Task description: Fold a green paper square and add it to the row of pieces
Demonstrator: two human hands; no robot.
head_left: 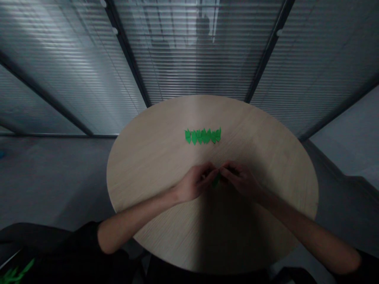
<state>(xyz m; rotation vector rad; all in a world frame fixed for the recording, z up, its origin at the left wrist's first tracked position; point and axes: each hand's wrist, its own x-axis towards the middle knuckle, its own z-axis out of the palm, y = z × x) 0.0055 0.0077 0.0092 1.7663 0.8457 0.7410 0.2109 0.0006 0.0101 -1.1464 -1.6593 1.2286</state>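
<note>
My left hand (195, 182) and my right hand (241, 179) meet over the middle of the round table, fingertips nearly touching. Between them is a small green leaf-shaped piece (216, 181), pinched at its upper part by both hands. Its lower end hangs free below the fingers, and the rest is hidden by them. Beyond my hands lies a row of several similar green pieces (204, 136), side by side and flat on the wood, with pointed ends. Whether they are paper or another thin material I cannot tell.
The pale wooden round table (154, 157) stands close to a glass partition with blinds (198, 59). Some green strips (17, 274) show at the lower left, beside a dark chair-like shape (35, 232). Grey floor (53, 177) surrounds the table. Light is dim.
</note>
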